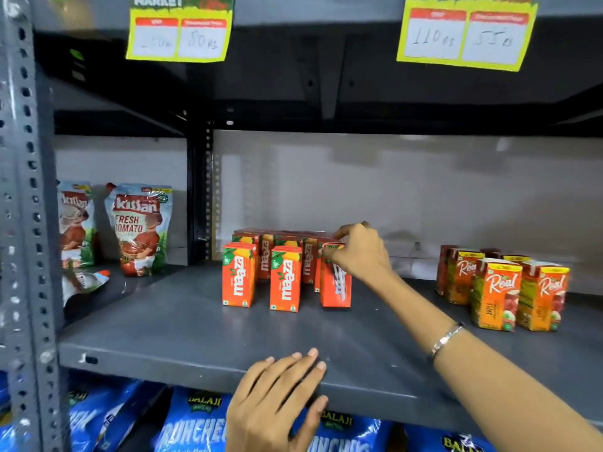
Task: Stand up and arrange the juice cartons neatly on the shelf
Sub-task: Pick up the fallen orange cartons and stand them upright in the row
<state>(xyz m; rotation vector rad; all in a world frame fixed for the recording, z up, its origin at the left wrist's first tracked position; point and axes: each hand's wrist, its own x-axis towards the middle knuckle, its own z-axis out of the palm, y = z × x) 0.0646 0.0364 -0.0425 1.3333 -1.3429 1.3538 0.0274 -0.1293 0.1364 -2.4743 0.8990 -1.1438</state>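
The Maaza cartons (pixel 238 275) are bright orange-red with white lettering and green leaf and yellow mango print near their tops. The Real cartons (pixel 496 293) toward the shelf's right end are orange with yellow-green bands, white script and red fruit. The shelf (pixel 195 334) is plain dark grey. Kissan pouches (pixel 138 228) at its left end are pale blue with red tomatoes. Price tags (pixel 179 31) above are yellow-green with red and white panels. Below, Balaji packets (pixel 192 422) are blue.
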